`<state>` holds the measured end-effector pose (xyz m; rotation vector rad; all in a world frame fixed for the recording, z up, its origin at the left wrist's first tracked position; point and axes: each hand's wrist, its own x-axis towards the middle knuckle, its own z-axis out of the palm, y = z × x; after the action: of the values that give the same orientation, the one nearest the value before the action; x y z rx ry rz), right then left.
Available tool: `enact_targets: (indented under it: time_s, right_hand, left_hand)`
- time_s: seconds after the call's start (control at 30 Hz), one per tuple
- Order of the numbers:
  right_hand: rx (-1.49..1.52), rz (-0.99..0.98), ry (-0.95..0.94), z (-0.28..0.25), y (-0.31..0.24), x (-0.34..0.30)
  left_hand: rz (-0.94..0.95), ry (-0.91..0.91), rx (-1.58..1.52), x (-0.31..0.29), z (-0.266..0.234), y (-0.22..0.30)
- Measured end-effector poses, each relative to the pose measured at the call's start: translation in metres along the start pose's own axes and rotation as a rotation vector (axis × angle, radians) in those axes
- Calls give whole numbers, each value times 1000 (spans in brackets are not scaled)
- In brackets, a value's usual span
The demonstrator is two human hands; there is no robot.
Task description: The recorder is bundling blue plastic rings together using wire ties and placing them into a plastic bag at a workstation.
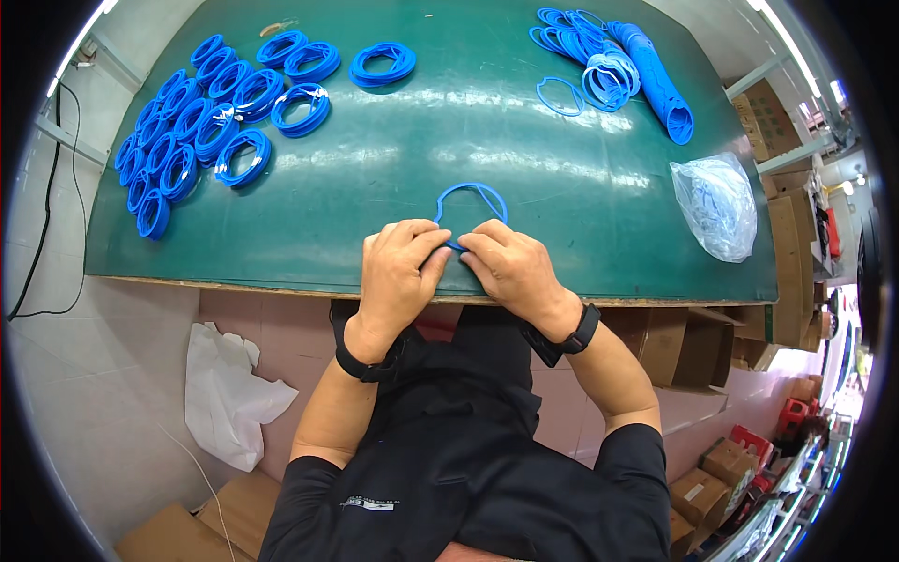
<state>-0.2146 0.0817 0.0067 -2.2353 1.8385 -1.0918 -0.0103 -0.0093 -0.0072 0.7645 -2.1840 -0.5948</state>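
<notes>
Near the front edge of the green table (581,187), a thin blue ring (473,185) lies between my two hands. My left hand (401,267) pinches its near left side with thumb and fingers. Opposite it, my right hand (515,267) pinches the near right side, the fingertips of both hands almost meeting. A short blue bit shows between the fingertips; the rest of the near side is hidden by my fingers. The ring's far part arches away from me, with a thin strand crossing inside it on the right.
Several bundles of blue rings (245,157) cover the table's left side; one bundle (383,65) sits apart. At the far right are loose blue rings (611,81), a long blue tube-like stack (653,80) and a clear plastic bag (715,206). Cardboard boxes (688,347) stand below right.
</notes>
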Motion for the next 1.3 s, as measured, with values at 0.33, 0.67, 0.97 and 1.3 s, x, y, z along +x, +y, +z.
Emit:
enact_targets:
  time_s: [0.33, 0.67, 0.97, 1.3]
  right_hand:
    - [-135, 4, 9, -10, 23, 25]
    - [-188, 100, -172, -20, 20, 24]
    - [-135, -128, -83, -29, 37, 51]
    - [298, 178, -91, -10, 25, 30]
  left_hand:
    - [75, -28, 161, -3, -2, 6]
    - [51, -54, 174, -1, -3, 8]
    - [22, -28, 172, -2, 1, 9]
    - [25, 23, 166, -2, 8, 2]
